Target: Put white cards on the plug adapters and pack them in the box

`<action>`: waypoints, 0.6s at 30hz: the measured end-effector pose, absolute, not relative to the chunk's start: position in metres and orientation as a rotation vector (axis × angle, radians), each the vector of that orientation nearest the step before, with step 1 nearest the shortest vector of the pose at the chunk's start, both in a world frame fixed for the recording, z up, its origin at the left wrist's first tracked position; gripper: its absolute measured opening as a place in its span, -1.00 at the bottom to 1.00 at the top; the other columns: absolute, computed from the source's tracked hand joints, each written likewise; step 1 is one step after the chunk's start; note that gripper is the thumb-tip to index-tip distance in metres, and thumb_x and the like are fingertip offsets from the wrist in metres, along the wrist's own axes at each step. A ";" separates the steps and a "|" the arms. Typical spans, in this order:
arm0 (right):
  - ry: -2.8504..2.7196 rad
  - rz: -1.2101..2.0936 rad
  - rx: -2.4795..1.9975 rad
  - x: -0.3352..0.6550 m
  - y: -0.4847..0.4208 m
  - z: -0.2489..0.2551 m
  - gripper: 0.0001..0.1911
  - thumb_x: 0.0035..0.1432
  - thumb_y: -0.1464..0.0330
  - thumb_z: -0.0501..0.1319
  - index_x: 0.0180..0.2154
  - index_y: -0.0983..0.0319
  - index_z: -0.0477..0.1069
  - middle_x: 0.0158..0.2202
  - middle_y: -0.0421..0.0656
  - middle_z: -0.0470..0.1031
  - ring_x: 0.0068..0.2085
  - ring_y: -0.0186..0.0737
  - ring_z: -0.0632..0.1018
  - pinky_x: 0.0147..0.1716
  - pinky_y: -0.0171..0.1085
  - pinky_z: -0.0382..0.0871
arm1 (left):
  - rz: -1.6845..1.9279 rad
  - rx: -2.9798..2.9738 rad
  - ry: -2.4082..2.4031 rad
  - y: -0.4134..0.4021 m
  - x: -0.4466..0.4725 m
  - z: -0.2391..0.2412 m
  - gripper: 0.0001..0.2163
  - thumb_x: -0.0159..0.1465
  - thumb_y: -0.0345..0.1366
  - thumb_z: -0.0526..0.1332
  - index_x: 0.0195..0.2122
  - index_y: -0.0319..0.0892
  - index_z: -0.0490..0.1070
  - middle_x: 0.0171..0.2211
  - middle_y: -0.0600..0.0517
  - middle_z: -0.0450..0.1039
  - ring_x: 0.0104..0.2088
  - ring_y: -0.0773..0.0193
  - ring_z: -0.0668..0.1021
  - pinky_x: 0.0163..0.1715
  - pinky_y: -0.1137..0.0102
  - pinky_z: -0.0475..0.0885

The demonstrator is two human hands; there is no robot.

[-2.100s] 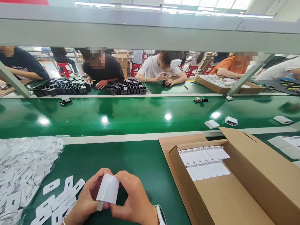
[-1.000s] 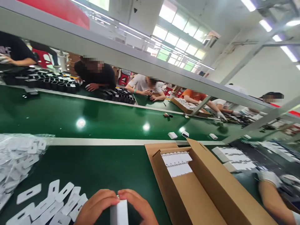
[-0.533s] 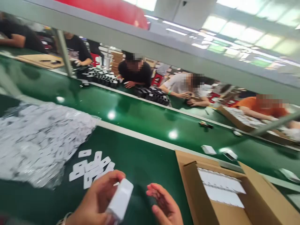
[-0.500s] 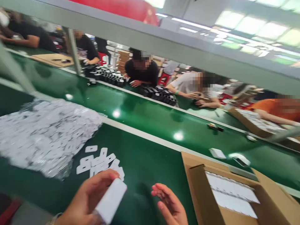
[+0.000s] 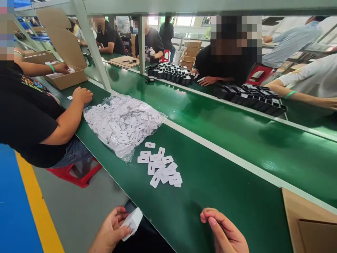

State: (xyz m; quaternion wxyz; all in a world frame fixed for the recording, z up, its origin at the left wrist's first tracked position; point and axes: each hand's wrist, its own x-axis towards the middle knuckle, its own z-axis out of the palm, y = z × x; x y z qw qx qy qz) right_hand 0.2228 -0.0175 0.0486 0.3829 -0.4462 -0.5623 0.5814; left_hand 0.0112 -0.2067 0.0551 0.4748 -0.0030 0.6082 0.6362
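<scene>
Casing (image 5: 135, 221) pinched in the left hand (image 5: 113, 227), off the tabletop (image 5: 218, 182), could drop if grip slips — right hand (image 5: 226, 230) half-open.

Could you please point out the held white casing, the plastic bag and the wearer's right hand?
White casing (image 5: 134, 220): head view, side.
Plastic bag (image 5: 125, 153): head view, lower edge.
Right hand (image 5: 226, 231): head view, middle.

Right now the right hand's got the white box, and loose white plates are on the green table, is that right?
Not the right hand: the left hand holds the white box, as the head view shows. The loose white plates are on the green table.
</scene>
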 end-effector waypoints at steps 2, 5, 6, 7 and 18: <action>-1.402 1.467 -1.164 0.223 -0.018 0.046 -0.74 -0.07 0.13 0.37 -0.47 0.20 0.57 -0.46 -0.10 0.52 -0.41 -0.23 0.53 -0.41 -0.36 0.50 | 1.566 -0.047 1.447 -0.203 0.014 0.052 -0.39 -0.31 0.01 0.53 -0.29 -0.12 0.35 -0.36 -0.01 0.50 -0.39 0.15 0.55 -0.37 0.28 0.47; -1.354 1.447 -1.202 0.223 -0.019 0.040 -0.72 -0.06 0.12 0.36 -0.46 0.20 0.55 -0.45 -0.12 0.50 -0.40 -0.23 0.50 -0.37 -0.33 0.47 | 1.646 -0.078 1.446 -0.208 0.013 0.050 -0.30 -0.39 0.00 0.55 -0.24 -0.11 0.32 -0.28 0.00 0.50 -0.37 0.17 0.55 -0.40 0.32 0.46; -1.351 1.447 -1.216 0.223 -0.019 0.039 -0.72 -0.05 0.11 0.35 -0.46 0.21 0.55 -0.45 -0.12 0.49 -0.39 -0.23 0.49 -0.37 -0.32 0.47 | 1.646 -0.110 1.467 -0.210 0.012 0.049 -0.31 -0.39 -0.03 0.56 -0.25 -0.11 0.31 -0.30 0.02 0.50 -0.37 0.19 0.54 -0.40 0.34 0.46; -1.355 1.454 -1.237 0.222 -0.020 0.037 -0.71 -0.05 0.10 0.35 -0.46 0.21 0.54 -0.45 -0.12 0.49 -0.39 -0.23 0.49 -0.37 -0.32 0.46 | 1.632 -0.146 1.488 -0.210 0.012 0.047 -0.34 -0.37 -0.07 0.56 -0.28 -0.12 0.30 -0.34 0.04 0.49 -0.39 0.20 0.54 -0.39 0.34 0.45; -1.434 1.430 -1.299 0.223 -0.022 0.030 -0.73 0.06 0.14 0.27 -0.43 0.21 0.51 -0.43 -0.13 0.49 -0.39 -0.25 0.50 -0.36 -0.34 0.46 | 1.553 0.110 1.711 -0.194 0.012 0.064 -0.49 -0.27 -0.16 0.53 -0.45 -0.11 0.21 -0.38 0.04 0.48 -0.36 0.16 0.55 -0.38 0.32 0.48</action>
